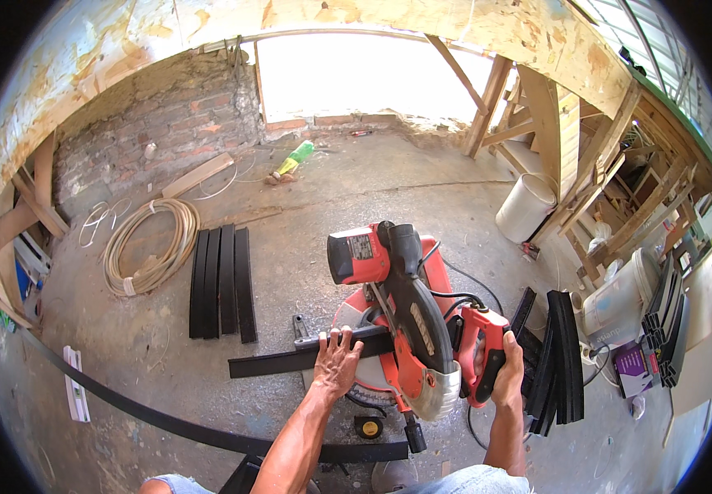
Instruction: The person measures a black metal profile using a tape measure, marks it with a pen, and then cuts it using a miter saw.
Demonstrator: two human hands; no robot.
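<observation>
A red and black miter saw (422, 321) stands on the floor in front of me, its blade guard and motor above the base. My right hand (507, 372) is wrapped round the saw's red handle (483, 350). On the saw base lies a short black strip (269, 363), its left end sticking out past the base. My left hand (338, 362) holds this strip down against the fence, fingers laid over it, left of the blade guard. Whether the blade touches the strip is hidden by the guard. A yellow and black tape measure (368, 426) lies near the saw's front.
A long black strip (199, 431) crosses the floor before me. Cut black strips lie at left (226, 280) and right (567, 354). Beyond are a coiled hose (115, 255), a green bottle (294, 158) and a white bucket (525, 207). The saw's cord trails at right.
</observation>
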